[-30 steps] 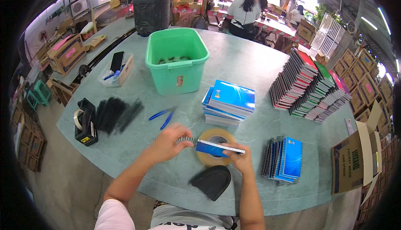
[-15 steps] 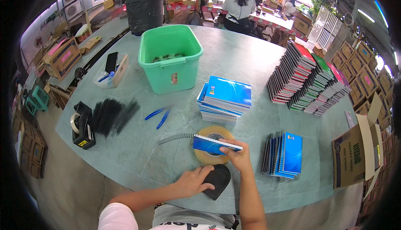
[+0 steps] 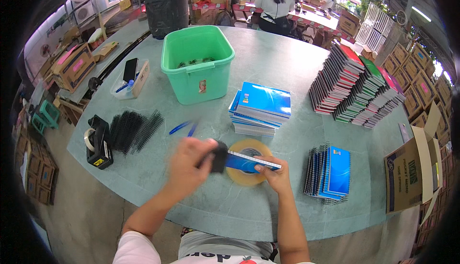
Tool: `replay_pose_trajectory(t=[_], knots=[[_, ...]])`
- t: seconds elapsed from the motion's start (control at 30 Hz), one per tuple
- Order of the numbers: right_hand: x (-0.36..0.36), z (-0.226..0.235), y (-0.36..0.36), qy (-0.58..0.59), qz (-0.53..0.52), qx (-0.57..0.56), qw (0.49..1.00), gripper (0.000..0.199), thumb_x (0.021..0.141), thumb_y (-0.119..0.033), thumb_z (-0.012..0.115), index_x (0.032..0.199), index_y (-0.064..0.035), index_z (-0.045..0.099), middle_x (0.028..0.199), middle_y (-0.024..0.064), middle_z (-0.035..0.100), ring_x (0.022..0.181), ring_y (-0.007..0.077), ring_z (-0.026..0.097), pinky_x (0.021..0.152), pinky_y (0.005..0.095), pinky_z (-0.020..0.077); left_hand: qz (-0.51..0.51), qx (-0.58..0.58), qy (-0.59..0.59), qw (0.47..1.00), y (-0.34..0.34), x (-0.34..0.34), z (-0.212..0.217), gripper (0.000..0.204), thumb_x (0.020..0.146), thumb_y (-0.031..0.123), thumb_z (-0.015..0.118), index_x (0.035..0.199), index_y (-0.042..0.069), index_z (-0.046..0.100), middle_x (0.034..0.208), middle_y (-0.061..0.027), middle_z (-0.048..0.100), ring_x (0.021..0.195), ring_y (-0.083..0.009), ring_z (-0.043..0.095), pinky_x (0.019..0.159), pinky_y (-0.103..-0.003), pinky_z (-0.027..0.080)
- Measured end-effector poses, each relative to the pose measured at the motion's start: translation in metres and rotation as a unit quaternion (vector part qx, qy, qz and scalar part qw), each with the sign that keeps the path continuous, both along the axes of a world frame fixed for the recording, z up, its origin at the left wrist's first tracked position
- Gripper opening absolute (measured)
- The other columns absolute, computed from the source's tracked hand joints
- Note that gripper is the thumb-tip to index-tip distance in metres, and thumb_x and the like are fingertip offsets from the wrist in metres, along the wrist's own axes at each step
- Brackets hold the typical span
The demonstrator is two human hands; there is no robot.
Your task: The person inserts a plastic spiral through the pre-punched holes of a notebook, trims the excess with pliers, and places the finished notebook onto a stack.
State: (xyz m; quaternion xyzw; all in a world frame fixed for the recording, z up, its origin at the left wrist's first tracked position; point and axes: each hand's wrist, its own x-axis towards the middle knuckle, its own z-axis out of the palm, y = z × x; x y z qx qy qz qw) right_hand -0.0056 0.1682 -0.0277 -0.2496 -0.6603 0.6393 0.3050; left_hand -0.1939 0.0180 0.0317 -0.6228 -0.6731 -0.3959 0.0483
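My right hand (image 3: 273, 172) grips a small blue notebook (image 3: 242, 161) by its right end, its punched white edge turned up. Beneath it lies a wide roll of clear tape (image 3: 238, 178) on the table. My left hand (image 3: 189, 161), smeared by motion, is closed on a flat black pad (image 3: 219, 157) at the notebook's left end. The wire coil that stuck out there is hidden behind the hand and pad. Beyond them sits a stack of blue notebooks (image 3: 265, 100). To the right is a pile of coil-bound blue notebooks (image 3: 338, 170).
Loose black coils (image 3: 134, 130) lie left, beside a black tape dispenser (image 3: 99, 142) and blue-handled pliers (image 3: 180, 128). A green bin (image 3: 199, 84) holds coils. Red, green and pink notebook stacks (image 3: 352, 84) stand at the back right, an open carton (image 3: 407, 173) at the right edge.
My left hand has lifted the black pad off the table and carried it up to the notebook's left end. My right hand still holds the notebook over the tape roll.
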Motion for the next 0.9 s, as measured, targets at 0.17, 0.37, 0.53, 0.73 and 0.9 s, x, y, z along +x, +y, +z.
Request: replay_pose_trajectory(t=[0.17, 0.37, 0.53, 0.73, 0.9], knots=[[0.001, 0.004, -0.001, -0.004, -0.016, 0.023, 1.000, 0.022, 0.079, -0.011, 0.070, 0.099, -0.0029, 0.069, 0.089, 0.0042, 0.069, 0.080, 0.0100, 0.060, 0.074, 0.0239, 0.0470, 0.038, 0.079, 0.000, 0.996, 0.001, 0.005, 0.010, 0.033, 0.073, 0.002, 0.066, 0.103, 0.016, 0.064, 0.083, -0.0078, 0.053, 0.075, -0.0244, 0.057, 0.060, -0.034, 0.048], [-0.003, 0.004, -0.003, 0.056, -0.006, 0.042, 0.998, 0.023, 0.075, -0.009, 0.073, 0.097, -0.0014, 0.069, 0.085, 0.0032, 0.068, 0.073, 0.0081, 0.058, 0.068, 0.0225, 0.0474, -0.059, 0.021, 0.033, 0.997, 0.013, 0.011, -0.007, 0.037, 0.068, -0.001, 0.069, 0.102, 0.015, 0.065, 0.085, -0.0067, 0.055, 0.077, -0.0231, 0.056, 0.064, -0.034, 0.047], [-0.002, 0.003, -0.002, 0.011, -0.008, -0.018, 1.000, 0.024, 0.076, -0.009, 0.073, 0.098, -0.0019, 0.069, 0.087, 0.0038, 0.068, 0.079, 0.0098, 0.060, 0.072, 0.0233, 0.0480, 0.020, 0.092, -0.007, 0.996, 0.021, 0.017, 0.006, 0.039, 0.064, -0.005, 0.070, 0.099, 0.011, 0.065, 0.088, -0.0081, 0.054, 0.079, -0.0227, 0.055, 0.067, -0.033, 0.046], [0.001, 0.005, -0.001, 0.004, 0.017, -0.002, 1.000, 0.023, 0.079, -0.007, 0.069, 0.101, -0.0026, 0.068, 0.094, 0.0036, 0.068, 0.085, 0.0100, 0.060, 0.077, 0.0237, 0.0471, 0.050, 0.176, -0.047, 0.982, 0.021, 0.023, 0.051, 0.035, 0.064, -0.003, 0.071, 0.095, 0.012, 0.067, 0.090, -0.0089, 0.056, 0.078, -0.0233, 0.058, 0.068, -0.030, 0.048], [-0.003, 0.002, -0.001, 0.038, 0.024, 0.005, 0.999, 0.023, 0.080, -0.004, 0.066, 0.103, -0.0030, 0.067, 0.093, 0.0026, 0.067, 0.083, 0.0084, 0.059, 0.075, 0.0232, 0.0472, -0.078, 0.019, 0.029, 0.996, 0.031, 0.028, -0.001, 0.029, 0.069, 0.003, 0.069, 0.096, 0.014, 0.066, 0.093, -0.0079, 0.055, 0.074, -0.0217, 0.059, 0.062, -0.033, 0.050]])
